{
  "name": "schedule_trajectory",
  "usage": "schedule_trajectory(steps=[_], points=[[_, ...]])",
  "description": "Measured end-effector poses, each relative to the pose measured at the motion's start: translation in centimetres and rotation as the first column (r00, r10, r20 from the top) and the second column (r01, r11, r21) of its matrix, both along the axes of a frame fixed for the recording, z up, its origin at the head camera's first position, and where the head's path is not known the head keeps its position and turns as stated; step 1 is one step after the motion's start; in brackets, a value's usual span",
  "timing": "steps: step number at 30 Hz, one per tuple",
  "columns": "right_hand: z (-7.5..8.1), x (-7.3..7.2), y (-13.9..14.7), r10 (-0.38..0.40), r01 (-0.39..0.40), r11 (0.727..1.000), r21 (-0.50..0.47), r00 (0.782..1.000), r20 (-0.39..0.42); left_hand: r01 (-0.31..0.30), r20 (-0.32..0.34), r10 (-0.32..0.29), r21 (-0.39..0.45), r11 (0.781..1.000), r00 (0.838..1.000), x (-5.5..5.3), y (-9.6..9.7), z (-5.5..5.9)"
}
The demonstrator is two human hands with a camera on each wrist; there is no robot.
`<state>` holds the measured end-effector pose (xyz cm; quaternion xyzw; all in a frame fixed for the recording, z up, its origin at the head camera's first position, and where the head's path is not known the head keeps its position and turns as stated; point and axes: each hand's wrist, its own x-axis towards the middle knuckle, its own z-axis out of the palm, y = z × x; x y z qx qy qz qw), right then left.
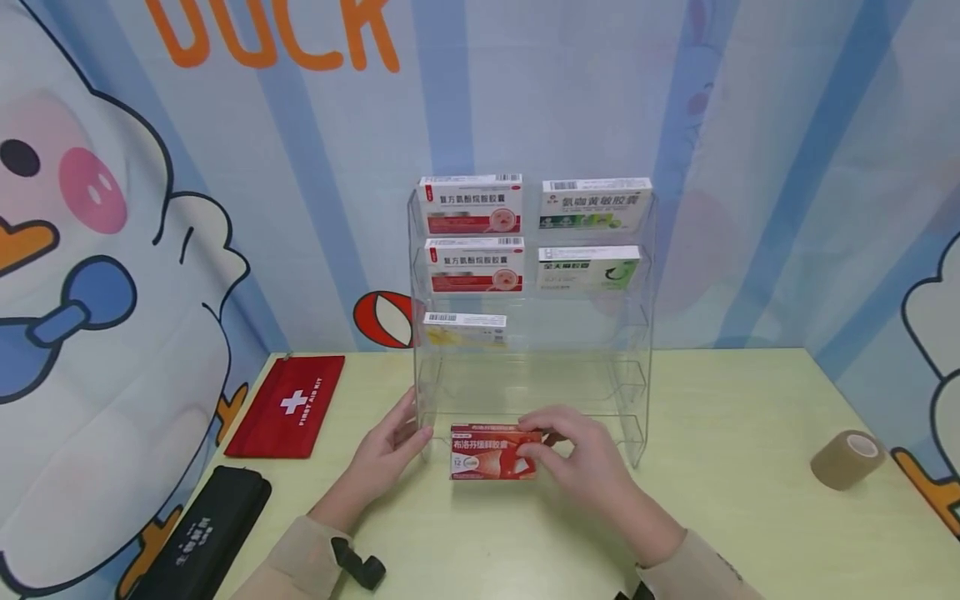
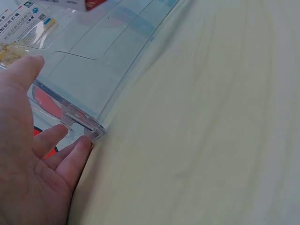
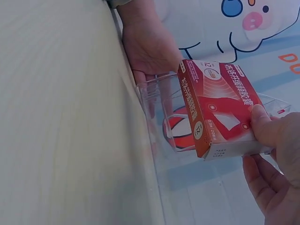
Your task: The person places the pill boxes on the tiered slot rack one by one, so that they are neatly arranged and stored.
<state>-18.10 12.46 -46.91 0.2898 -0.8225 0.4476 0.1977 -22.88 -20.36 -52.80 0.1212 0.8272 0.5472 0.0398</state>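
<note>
A clear plastic display rack (image 1: 525,383) stands on the table. My left hand (image 1: 382,458) holds its lower left side, thumb toward the front and fingers round the outer edge; in the left wrist view the fingertips touch a rack corner (image 2: 96,131). My right hand (image 1: 585,458) pinches a red medicine box (image 1: 483,461) by its right end, in front of the lowest tier. In the right wrist view, the thumb lies on the box's (image 3: 225,103) printed face, with other fingers beneath. Higher tiers carry red-and-white boxes (image 1: 472,208), green-and-white boxes (image 1: 588,268) and a yellow-and-white box (image 1: 465,331).
A red first aid pouch (image 1: 285,408) and a black zip case (image 1: 202,533) lie at the left of the table. On the right sits a roll of tan tape (image 1: 846,460). A printed blue curtain (image 1: 525,100) hangs close behind the rack.
</note>
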Motion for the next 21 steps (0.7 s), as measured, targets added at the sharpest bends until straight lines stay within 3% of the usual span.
schedule_trajectory(steps=[8,15,21], points=[[2.7,-0.6,1.8,-0.102,0.103,0.995,-0.003,0.989,-0.103,0.003,0.012,-0.003,0.008,1.0,1.0,0.0,0.0,-0.1],[6.5,-1.9,4.1,-0.191,0.2,0.98,0.015,0.954,-0.231,0.016,-0.003,-0.016,0.009,1.0,1.0,0.0,-0.1,-0.2],[8.9,-3.5,5.3,-0.222,0.25,0.967,0.052,0.925,-0.308,0.015,0.002,-0.015,0.011,1.0,1.0,0.0,-0.1,-0.1]])
